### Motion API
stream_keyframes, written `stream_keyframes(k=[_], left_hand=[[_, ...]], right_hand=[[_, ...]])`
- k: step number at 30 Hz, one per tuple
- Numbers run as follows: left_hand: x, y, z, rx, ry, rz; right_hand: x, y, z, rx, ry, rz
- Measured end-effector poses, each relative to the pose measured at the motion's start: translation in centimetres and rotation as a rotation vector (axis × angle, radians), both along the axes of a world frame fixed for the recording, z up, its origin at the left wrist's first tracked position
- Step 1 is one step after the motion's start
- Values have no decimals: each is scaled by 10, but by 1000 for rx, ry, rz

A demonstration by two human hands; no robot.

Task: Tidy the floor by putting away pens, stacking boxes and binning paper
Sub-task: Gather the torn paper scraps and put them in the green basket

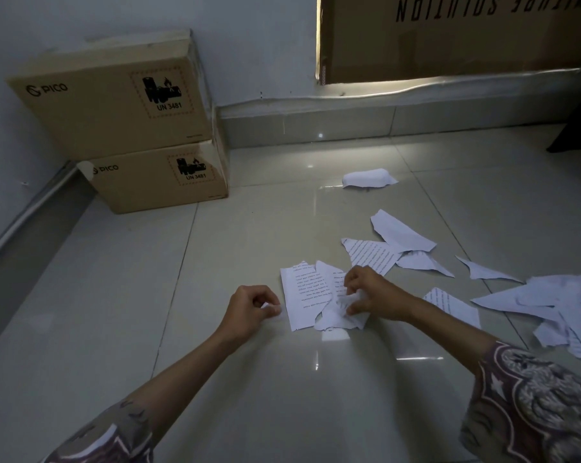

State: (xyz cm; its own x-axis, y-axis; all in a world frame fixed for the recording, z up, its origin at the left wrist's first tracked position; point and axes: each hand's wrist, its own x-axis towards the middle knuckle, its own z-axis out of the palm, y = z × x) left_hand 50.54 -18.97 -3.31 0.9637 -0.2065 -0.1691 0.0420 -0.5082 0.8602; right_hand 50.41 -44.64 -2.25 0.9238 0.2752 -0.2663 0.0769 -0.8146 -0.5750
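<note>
The right hand (pixel 366 292) clutched a crumpled paper scrap (pixel 344 307) over a torn printed sheet (pixel 302 292); the left hand (pixel 252 304) pinched a small scrap (pixel 272 309). More torn paper (pixel 549 302) lay rightward. Two stacked boxes (pixel 142 128) read "PICO" and "UN 3481".

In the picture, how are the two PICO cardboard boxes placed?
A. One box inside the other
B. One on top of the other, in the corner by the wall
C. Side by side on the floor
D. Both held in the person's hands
B: the upper PICO box sits on the lower PICO box in the corner, while both hands are busy with torn paper on the floor.
</note>
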Motion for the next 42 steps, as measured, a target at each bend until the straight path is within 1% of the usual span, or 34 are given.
stream_keyframes(k=[4, 6, 10, 14, 17, 21, 27, 30, 35, 40, 41, 42], left_hand=[[0, -3, -2, -24, 22, 28], [1, -5, -2, -35, 34, 50], [1, -18, 1, -68, 65, 105], [1, -39, 4, -144, 75, 162], [2, -59, 11, -206, 88, 198], [0, -97, 32, -221, 70, 157], [-19, -183, 90, -283, 61, -40], [-41, -232, 125, -305, 58, -172], [-85, -311, 181, -364, 74, -359], [-156, -391, 224, -384, 124, -601], [-166, -397, 227, -391, 135, -630], [-189, -416, 235, -388, 155, -714]], right_hand=[[1, 3, -15, -145, 4, 113], [3, 2, -20, -152, 26, 94], [7, 2, -23, -100, 67, 81], [1, -12, -22, 37, 88, 2], [-8, -31, -12, 219, 92, -139], [-36, -64, 11, 459, 41, -352], [-95, -125, 73, 697, -126, -656], [-133, -157, 105, 757, -240, -781], [-207, -202, 158, 769, -466, -970], [-308, -238, 207, 740, -659, -1187], [-319, -238, 212, 736, -671, -1207], [-347, -243, 223, 718, -723, -1262]])
